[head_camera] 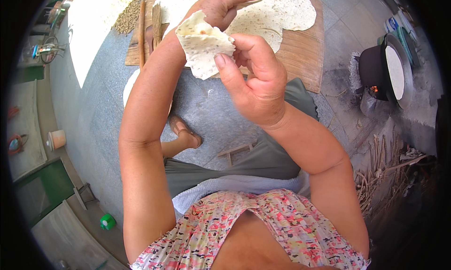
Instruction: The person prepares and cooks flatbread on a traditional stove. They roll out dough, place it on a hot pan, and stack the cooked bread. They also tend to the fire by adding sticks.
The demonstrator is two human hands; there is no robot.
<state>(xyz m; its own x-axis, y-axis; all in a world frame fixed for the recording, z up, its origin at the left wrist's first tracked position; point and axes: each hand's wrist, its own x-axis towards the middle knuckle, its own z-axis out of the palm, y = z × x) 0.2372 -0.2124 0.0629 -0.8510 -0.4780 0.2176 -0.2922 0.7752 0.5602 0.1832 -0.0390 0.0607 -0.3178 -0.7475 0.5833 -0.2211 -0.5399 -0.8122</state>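
Observation:
My right hand [259, 76] pinches a torn piece of thin flatbread [208, 51] between thumb and fingers. The piece is pale with brown spots, ragged at its edges, and hangs in front of my left forearm. Farther out, my left hand [218, 11] grips the raised edge of a large flatbread sheet [255, 23]; some of its fingers are hidden. More spotted flatbread [299, 11] lies spread and overlapping on a low wooden board [304, 58] beneath that hand.
A thin wooden rolling pin [141, 34] and a straw brush [157, 21] lie at the board's left. At right, a pale round flatbread [394, 72] sits on a dark pan [408, 76] beside a small flame [374, 89]. Dry sticks [377, 164] lie nearer me.

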